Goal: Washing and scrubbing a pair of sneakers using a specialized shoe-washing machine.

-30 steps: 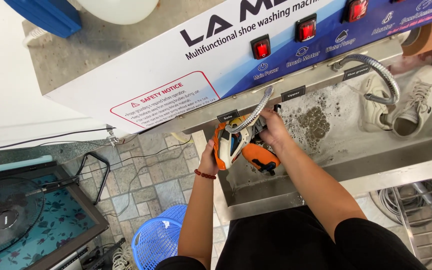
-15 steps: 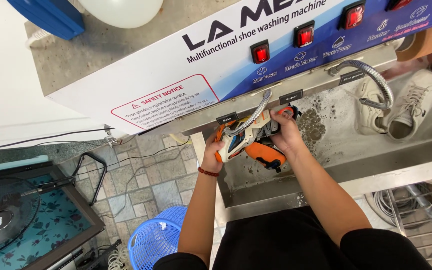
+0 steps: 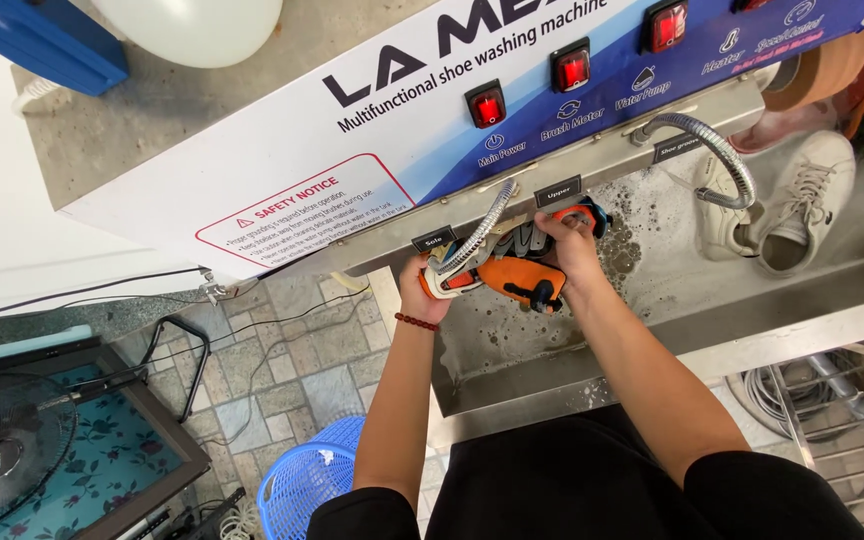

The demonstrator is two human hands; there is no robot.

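Note:
Both my hands hold an orange, white and black sports shoe [image 3: 512, 275] over a steel wash basin [image 3: 592, 375]. My left hand [image 3: 420, 290], with a red bead bracelet at the wrist, grips one end of the shoe. My right hand [image 3: 567, 240] grips the other end, up near the machine's panel. A flexible metal hose [image 3: 477, 235] hangs from the machine and touches the shoe's top. The basin floor under the shoe is wet and foamy.
A white sneaker [image 3: 802, 205] lies in the basin at the right, below a second metal hose [image 3: 722, 160]. Red lit switches [image 3: 572, 70] sit on the blue panel. A blue plastic basket [image 3: 307, 485] and a fan [image 3: 7, 440] stand on the tiled floor at left.
Both hands have lifted the shoe up and closer to the machine's panel, under the hose. The view has shifted slightly.

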